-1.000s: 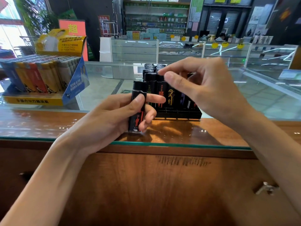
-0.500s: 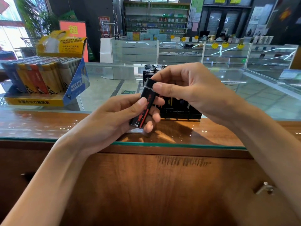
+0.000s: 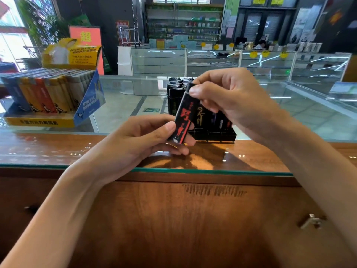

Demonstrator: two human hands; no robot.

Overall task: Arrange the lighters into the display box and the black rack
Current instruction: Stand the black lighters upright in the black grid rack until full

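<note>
A black lighter with red print (image 3: 183, 117) tilts in front of the black rack (image 3: 214, 135). My right hand (image 3: 229, 99) pinches its top cap between thumb and fingers. My left hand (image 3: 135, 140) holds its lower end, thumb on the side and fingers under the base. The rack stands on the glass counter and holds several black lighters (image 3: 174, 93); my right hand hides its right part. At the far left, the blue and yellow display box (image 3: 48, 122) holds several rows of blue, yellow, orange and grey lighters (image 3: 44, 91).
The glass counter top (image 3: 123, 111) ends at a green-edged rim near me, over a wooden cabinet front (image 3: 173, 219) with a metal latch (image 3: 311, 221) at the right. More glass showcases and shelves stand far behind.
My right hand came down from above the rack and took the lighter's top. The lighter has tipped from upright to leaning right and risen slightly, still held by my left hand.
</note>
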